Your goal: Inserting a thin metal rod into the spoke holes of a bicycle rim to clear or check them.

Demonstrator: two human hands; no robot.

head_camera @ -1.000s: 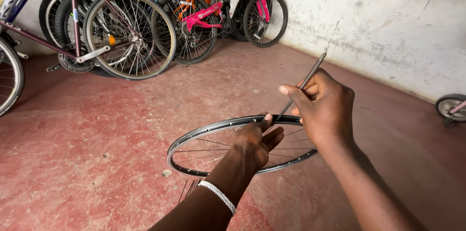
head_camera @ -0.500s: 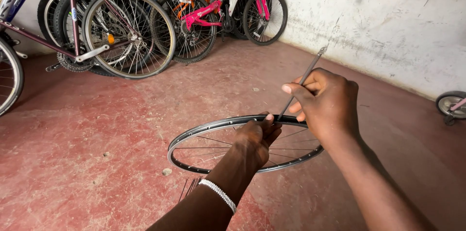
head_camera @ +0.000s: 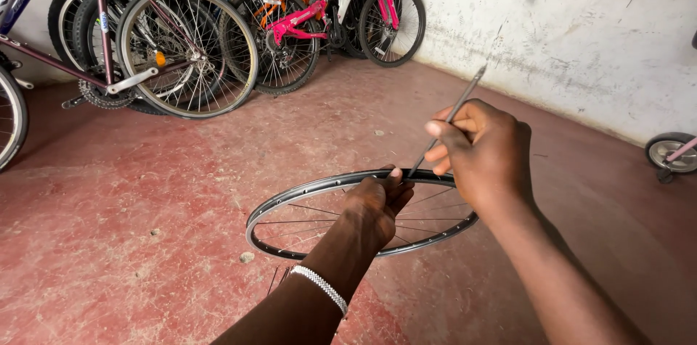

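Right hand (head_camera: 485,153): fingers (head_camera: 444,131) pinched shut on a thin metal spoke (head_camera: 454,114), angled steeply, lower end down at the hub zone, upper end pointing toward the wall (head_camera: 581,40). Left hand (head_camera: 379,198): fingers curled closed around the middle of the bare wheel rim (head_camera: 290,203), apparently gripping the hub, which is hidden under the hand. Rim is held roughly flat, low over the red floor (head_camera: 131,192).

My read: spoke is being threaded at the hub. Keep the rim steady with the left hand, feed the spoke along its own axis, and don't bend it against the laced spokes.

Around: loose spokes (head_camera: 279,277) on the floor just beside the left wrist, white bracelet (head_camera: 321,287) on it. Parked bikes (head_camera: 218,33) well apart at the back, small wheel (head_camera: 671,153) far right. Nothing blocks the work.
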